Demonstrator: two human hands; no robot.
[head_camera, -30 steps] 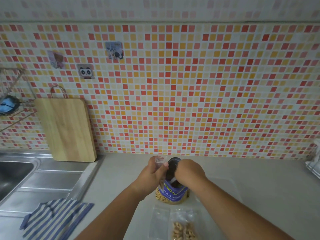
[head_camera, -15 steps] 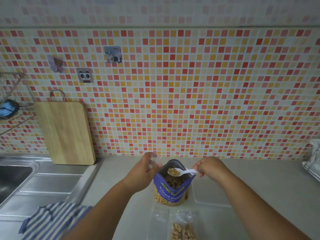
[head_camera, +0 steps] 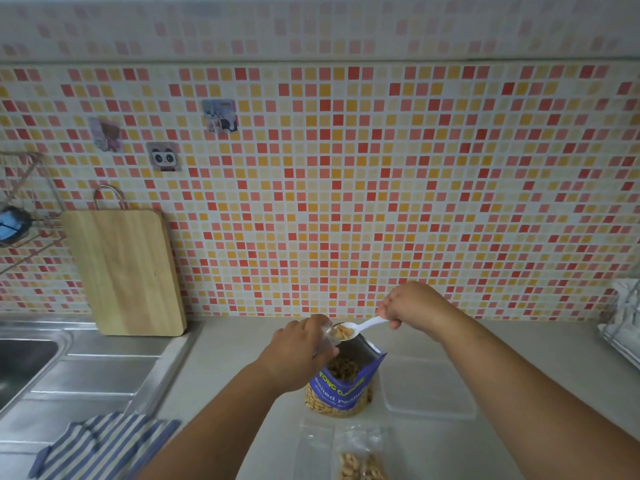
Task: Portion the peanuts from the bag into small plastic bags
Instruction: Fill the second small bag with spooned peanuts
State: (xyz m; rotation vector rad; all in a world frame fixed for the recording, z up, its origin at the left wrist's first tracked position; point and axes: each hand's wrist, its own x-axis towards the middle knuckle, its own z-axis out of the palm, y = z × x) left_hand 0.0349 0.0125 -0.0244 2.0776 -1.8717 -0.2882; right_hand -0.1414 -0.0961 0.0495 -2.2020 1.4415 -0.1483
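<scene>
A grey table (head_camera: 519, 348) runs along the foot of a wall of red, orange and cream mosaic tiles (head_camera: 381, 188). The open blue peanut bag (head_camera: 341, 388) stands upright on the table and serves as the landmark. Far to its left lies a steel sink (head_camera: 52, 358) with a ribbed drainboard. Behind that, left of the bag, a wooden cutting board (head_camera: 126, 271) leans against the tiles. In front of the bag and to its left, a blue-and-white striped cloth (head_camera: 100, 445) lies at the sink's edge. Just right of the bag a clear plastic lid or tray (head_camera: 426, 389) lies flat. Directly in front of the bag, a small plastic bag (head_camera: 356, 459) partly filled with peanuts lies on the table.

The left hand (head_camera: 298, 355) is above the bag's left rim, its fingers closed around a small clear plastic bag (head_camera: 325, 336) held up by its mouth. The right hand (head_camera: 412, 306) is above and right of the bag, its fingers pinching the handle of a white plastic spoon (head_camera: 360, 329). The spoon's bowl, loaded with peanuts (head_camera: 343, 331), touches the mouth of the held bag.
</scene>
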